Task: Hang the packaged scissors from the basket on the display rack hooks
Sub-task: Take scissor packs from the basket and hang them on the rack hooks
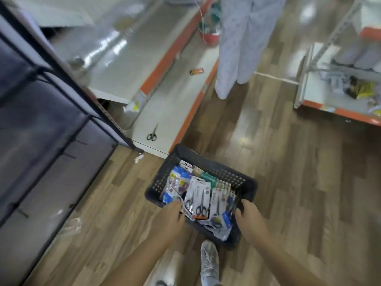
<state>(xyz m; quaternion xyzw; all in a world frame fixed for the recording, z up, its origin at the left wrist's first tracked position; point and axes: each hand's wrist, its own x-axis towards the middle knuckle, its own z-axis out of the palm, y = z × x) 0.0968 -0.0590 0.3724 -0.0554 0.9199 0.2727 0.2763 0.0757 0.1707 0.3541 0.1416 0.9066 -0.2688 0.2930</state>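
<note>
Head view: looked down at a dark basket (245,183) on the wood floor (288,182), right next to a low shelf (175,104), with both hands in it.
Progress: early days, I'd say. The basket was pretty much full and I couldn't spot a single pack on the rack (51,124) hooks (69,155) at the left, so nearly all the hanging was left to do.
Basket contents: a jumble of carded packs (199,198), several plainly scissors, overlapping and leaning on each other. The teal and blue ones were too blurry to name.
Left hand (172,216): at the near left corner, grip seemingly pinched on the edge of one pack, but motion blur made it hard to be sure.
Right hand (247,216): fingers curled over the near right rim, so it looked like it held the basket.
Strays: one loose pair of scissors (152,134) lay unpackaged on the shelf, and a small orange pack (196,71) farther along it.
Also around: another person's legs (237,48) in patterned trousers stood up the aisle, and my own shoe (209,263) sat just behind the basket.
</note>
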